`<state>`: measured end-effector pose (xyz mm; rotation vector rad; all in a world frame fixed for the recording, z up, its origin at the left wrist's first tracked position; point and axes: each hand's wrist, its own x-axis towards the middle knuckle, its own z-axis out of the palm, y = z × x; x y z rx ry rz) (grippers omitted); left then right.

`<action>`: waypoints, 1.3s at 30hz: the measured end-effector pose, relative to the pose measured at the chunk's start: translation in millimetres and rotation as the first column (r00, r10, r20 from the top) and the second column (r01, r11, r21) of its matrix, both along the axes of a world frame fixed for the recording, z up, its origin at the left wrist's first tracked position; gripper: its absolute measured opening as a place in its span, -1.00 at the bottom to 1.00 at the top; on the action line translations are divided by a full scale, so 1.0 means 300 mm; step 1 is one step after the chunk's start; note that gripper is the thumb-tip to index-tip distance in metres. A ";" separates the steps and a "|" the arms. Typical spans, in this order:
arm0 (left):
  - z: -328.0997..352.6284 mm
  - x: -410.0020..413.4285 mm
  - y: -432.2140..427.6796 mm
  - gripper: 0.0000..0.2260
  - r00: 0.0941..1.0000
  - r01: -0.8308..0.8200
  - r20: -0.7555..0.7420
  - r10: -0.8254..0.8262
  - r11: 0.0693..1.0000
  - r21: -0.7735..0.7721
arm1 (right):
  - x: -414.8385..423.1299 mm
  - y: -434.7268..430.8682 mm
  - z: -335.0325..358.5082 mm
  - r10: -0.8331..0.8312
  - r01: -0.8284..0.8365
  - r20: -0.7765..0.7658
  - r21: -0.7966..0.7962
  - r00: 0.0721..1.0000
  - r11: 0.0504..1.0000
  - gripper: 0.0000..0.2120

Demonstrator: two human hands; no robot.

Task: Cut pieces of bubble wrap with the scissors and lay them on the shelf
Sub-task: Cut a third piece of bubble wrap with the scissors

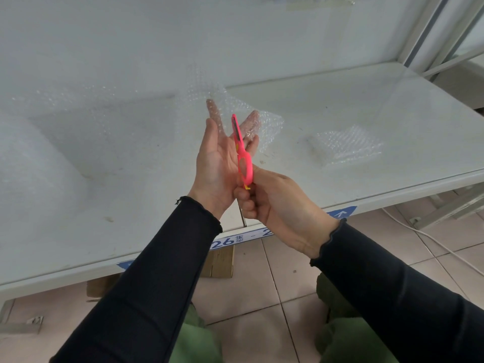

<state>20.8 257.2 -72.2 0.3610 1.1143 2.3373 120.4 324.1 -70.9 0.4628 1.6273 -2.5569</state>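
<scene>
1 cut bubble wrap piece (345, 146) lay near the shelf's (340, 100) right edge; left hand (217, 163) held another piece (264, 127), right hand (277, 203) clasped pink scissors (243, 155), cutting unfinished.

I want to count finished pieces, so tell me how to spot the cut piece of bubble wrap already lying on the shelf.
Start from the white shelf and look right of the two hands. The cut piece lies flat there, a small clear rectangle lying by itself. Unlike the bubble wrap in the left hand, beside the pink scissors, nothing touches it.
</scene>
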 end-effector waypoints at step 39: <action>-0.041 0.076 -0.045 -0.67 0.987 0.130 -0.070 -0.145 0.974 -0.188 | -0.093 0.062 0.013 -0.144 0.141 -0.018 -0.114 0.989 0.983 -0.67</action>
